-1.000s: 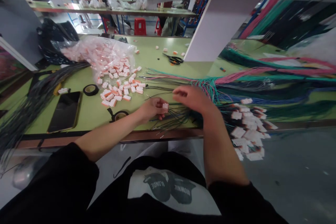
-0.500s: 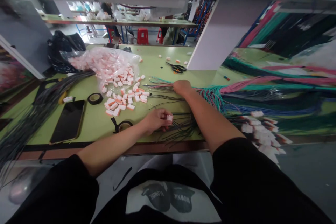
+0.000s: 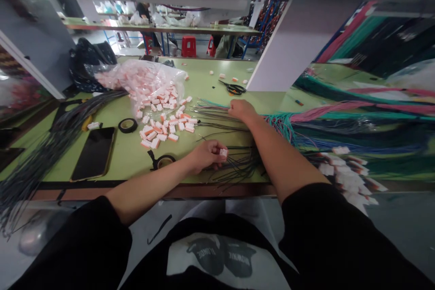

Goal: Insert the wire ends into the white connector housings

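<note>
My left hand (image 3: 206,156) is closed, pinching a small white and orange plastic connector (image 3: 223,153) between thumb and fingers near the table's front edge. Just beyond it my right hand (image 3: 242,109) is closed at the thin wires (image 3: 214,108), its fingertips pressed together on them; which strands it grips is hidden. Dark wires (image 3: 238,165) fan out beside and below the left hand, their tips pointing left. A loose pile of connectors (image 3: 159,129) lies to the left of both hands, in front of a clear plastic bag (image 3: 142,77) full of them.
Black scissors (image 3: 232,88) lie toward the back. Tape rolls (image 3: 128,125), a phone (image 3: 93,154) and a grey wire bundle (image 3: 41,163) are at left. Pink and green wire bundles (image 3: 319,111) stretch right, near a cluster of fitted connectors (image 3: 346,174). A white post (image 3: 278,50) stands behind.
The whole scene has shifted slightly to the right in view. Both hands keep nearly the same places over the table, and the left still holds the connector.
</note>
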### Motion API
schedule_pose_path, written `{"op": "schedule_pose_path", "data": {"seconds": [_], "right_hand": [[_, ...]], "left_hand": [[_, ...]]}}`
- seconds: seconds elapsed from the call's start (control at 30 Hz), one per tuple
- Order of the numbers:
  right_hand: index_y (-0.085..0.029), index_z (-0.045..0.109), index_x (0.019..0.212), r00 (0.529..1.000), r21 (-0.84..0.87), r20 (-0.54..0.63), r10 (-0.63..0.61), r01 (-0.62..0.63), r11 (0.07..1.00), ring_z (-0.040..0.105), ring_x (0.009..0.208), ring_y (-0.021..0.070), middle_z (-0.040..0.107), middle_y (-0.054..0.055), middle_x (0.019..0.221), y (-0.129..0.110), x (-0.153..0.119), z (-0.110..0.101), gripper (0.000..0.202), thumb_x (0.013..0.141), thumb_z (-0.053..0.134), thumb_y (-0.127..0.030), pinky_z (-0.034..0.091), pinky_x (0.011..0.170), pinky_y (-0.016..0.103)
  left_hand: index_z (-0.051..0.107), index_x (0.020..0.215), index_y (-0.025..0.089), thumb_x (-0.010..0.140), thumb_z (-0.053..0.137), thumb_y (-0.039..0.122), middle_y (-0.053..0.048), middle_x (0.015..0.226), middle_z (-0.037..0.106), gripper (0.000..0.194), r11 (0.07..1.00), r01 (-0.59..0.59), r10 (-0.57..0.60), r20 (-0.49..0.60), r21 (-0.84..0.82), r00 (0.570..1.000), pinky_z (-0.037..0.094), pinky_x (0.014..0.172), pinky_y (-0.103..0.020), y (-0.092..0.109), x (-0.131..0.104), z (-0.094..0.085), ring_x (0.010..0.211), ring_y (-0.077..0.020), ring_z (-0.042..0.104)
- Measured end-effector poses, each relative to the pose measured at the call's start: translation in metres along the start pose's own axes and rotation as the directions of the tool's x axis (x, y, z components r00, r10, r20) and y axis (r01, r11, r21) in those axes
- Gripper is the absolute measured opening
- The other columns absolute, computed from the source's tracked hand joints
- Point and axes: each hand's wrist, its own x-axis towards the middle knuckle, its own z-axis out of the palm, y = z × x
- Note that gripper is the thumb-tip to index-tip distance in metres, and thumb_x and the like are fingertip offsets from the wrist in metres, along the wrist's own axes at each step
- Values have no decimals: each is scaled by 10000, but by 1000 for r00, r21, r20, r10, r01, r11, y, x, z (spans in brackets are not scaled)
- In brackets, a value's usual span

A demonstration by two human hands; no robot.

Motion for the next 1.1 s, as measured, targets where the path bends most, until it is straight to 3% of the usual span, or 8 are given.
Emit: {"op": "schedule_pose_path", "data": {"seconds": [0.2,0.3,0.37,0.43,0.6,0.8,0.93,1.1], "right_hand": [[-165,667,982,992,243,-56,116,-99,965,594,935,233,665,122,1062,27,-7,-10,321,809,427,-291,423,693,276],[-117,679,895,944,414,-132,304,-226,882,607,797,211,684,139,915,41,-12,-14,305,793,426,-252,417,622,265],[-97,671,877,924,579,-183,336,-175,797,589,678,162,680,113,813,46,-16,-15,304,793,429,-260,413,587,242],[-100,666,838,943,671,-208,259,-55,739,551,599,121,664,74,739,45,-19,-12,290,791,450,-288,409,575,223],[-111,659,703,982,653,-172,76,56,755,502,565,101,606,20,599,31,-16,-2,283,796,485,-314,383,587,215],[-126,712,785,993,387,-96,-64,96,917,545,681,134,663,31,699,19,4,-6,219,769,563,-287,365,617,221],[-156,713,914,997,370,-60,-58,76,926,573,731,140,696,44,829,21,8,-8,231,704,622,-192,390,640,219],[-80,695,822,998,571,-28,53,-28,821,531,573,105,642,47,648,27,2,-9,157,723,605,-162,398,584,223]], "left_hand": [[478,766,130,692,541,1,70,519,539,162,1000,5,-4,-20,5,1000,364,407,-136,2,-2,1,404,-23,475],[472,760,129,680,557,4,73,515,530,172,1000,-11,11,-22,-3,1000,380,417,-139,2,-1,-1,417,-27,488],[472,750,128,670,579,14,72,520,526,176,1000,-21,21,-24,-8,999,391,425,-144,0,0,-2,430,-32,498],[475,747,127,662,603,30,71,525,524,182,1000,-21,20,-33,-9,999,395,431,-149,-2,2,-3,433,-33,500],[483,760,122,669,620,49,63,541,536,180,1000,-22,22,-45,-10,999,394,438,-148,-3,2,-3,440,-30,498],[488,765,124,663,628,40,64,543,528,192,1000,-7,6,-70,-16,998,375,412,-150,-2,2,-1,420,-33,480],[495,777,127,652,656,67,58,559,531,211,1000,-3,2,-55,-15,998,378,427,-155,-2,2,-1,444,-41,489],[494,780,124,641,672,90,54,566,537,228,1000,-5,5,-32,-16,999,382,438,-157,-3,1,-3,465,-46,503]]}}
